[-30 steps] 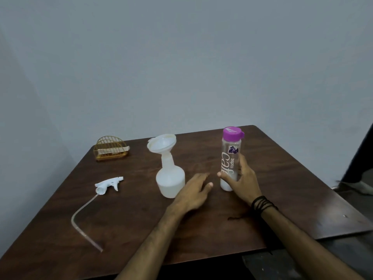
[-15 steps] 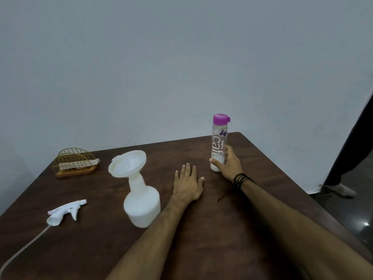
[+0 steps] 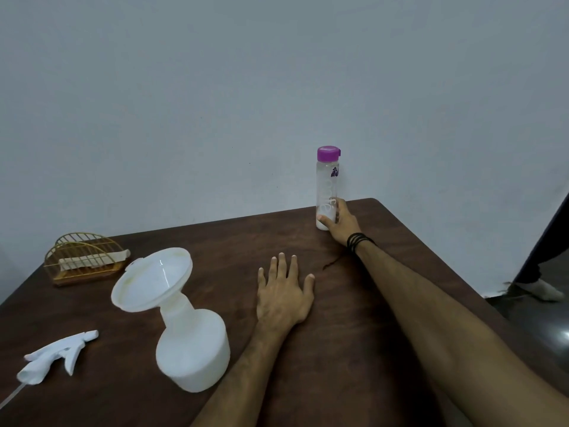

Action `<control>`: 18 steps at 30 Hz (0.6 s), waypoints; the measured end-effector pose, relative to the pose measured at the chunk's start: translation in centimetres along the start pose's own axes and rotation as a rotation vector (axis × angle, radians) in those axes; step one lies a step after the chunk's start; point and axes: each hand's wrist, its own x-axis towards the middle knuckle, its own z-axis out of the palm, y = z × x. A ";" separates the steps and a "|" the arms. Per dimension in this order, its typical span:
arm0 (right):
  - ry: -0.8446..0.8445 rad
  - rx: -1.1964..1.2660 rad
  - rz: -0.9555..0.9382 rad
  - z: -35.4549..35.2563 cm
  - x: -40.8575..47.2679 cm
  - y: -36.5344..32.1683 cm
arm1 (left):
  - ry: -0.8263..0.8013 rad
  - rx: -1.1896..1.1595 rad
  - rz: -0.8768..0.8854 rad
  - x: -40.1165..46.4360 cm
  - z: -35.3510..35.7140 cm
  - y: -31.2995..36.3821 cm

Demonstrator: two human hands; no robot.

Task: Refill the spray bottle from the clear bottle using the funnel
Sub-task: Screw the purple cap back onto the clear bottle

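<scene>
The right hand (image 3: 340, 223) is stretched far forward and grips the lower part of the clear bottle (image 3: 327, 183), thumb curled across its near side and fingers wrapped round its right side, so the base of the bottle is partly hidden behind them. The bottle stands upright on the far edge of the dark wooden worktop (image 3: 354, 349), close to the grey wall, its purple cap (image 3: 328, 153) closed on top; whether any liquid is inside cannot be told. Black bands (image 3: 357, 241) circle the right wrist. The left hand (image 3: 284, 291) lies flat on the worktop, palm down, fingers straight and slightly spread, holding nothing, well apart from the bottle and nearer the person. To its left stands the white spray bottle (image 3: 194, 349), its head taken off, with the white funnel (image 3: 152, 280) seated in its neck and tilted toward the left. Further left, near the worktop's edge, the white trigger sprayer (image 3: 57, 354) lies on its side with its thin tube running off the lower left corner. Behind it, toward the wall, sits a gold wire holder (image 3: 83, 257) with pale contents inside. At the far right a person's foot (image 3: 538, 289) rests on the floor.
</scene>
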 end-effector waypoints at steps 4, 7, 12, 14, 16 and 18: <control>-0.013 -0.021 0.067 0.2 0.2 0.1 | -0.012 0.003 0.004 0.0 0.0 0.0; 0.021 -0.004 0.138 0.2 -1.2 -0.2 | 0.003 -0.001 0.010 -0.1 0.0 0.0; 0.019 -0.200 0.066 0.2 -6.7 -0.9 | 0.034 -0.028 -0.006 -1.2 -0.7 0.1; -0.068 -0.269 0.014 0.1 -9.6 -1.5 | 0.051 -0.034 0.001 -2.3 -0.8 0.1; -0.165 -0.346 -0.040 0.1 -12.7 -2.2 | 0.046 -0.044 0.020 -3.9 -0.9 0.1; -0.254 -0.430 -0.103 0.1 -15.7 -2.9 | 0.037 -0.063 0.054 -5.8 -1.1 -0.1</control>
